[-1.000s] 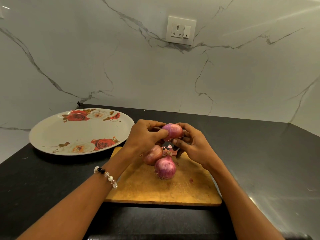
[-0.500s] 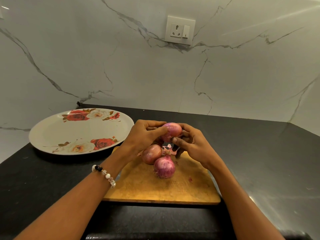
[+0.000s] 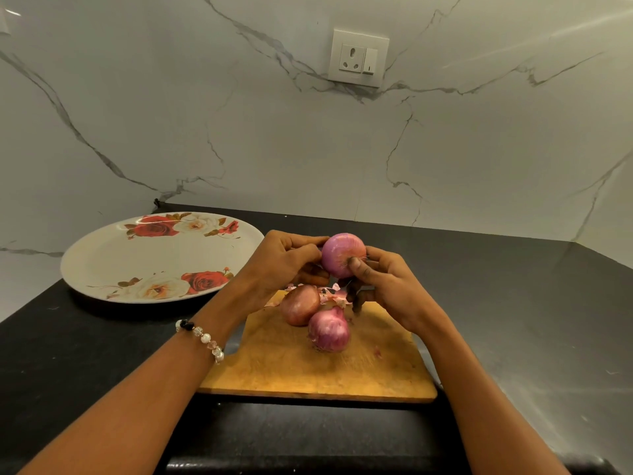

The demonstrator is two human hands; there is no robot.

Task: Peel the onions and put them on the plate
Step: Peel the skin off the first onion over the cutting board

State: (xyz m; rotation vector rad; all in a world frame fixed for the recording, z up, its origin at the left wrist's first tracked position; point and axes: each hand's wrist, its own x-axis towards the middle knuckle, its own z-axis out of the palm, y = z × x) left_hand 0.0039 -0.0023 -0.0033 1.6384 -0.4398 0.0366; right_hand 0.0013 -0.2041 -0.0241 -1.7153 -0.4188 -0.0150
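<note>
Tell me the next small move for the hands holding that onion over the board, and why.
Probably strip the last bits of skin near the root end, then carry it left to the plate. The held onion looks smooth and mostly peeled, gripped by the left hand and right hand. The plate holds no onion yet, and two onions wait on the cutting board.

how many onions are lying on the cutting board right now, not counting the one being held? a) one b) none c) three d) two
d: two onions lie on the cutting board, a brownish onion and a purple onion, while both hands hold a third above them.
</note>
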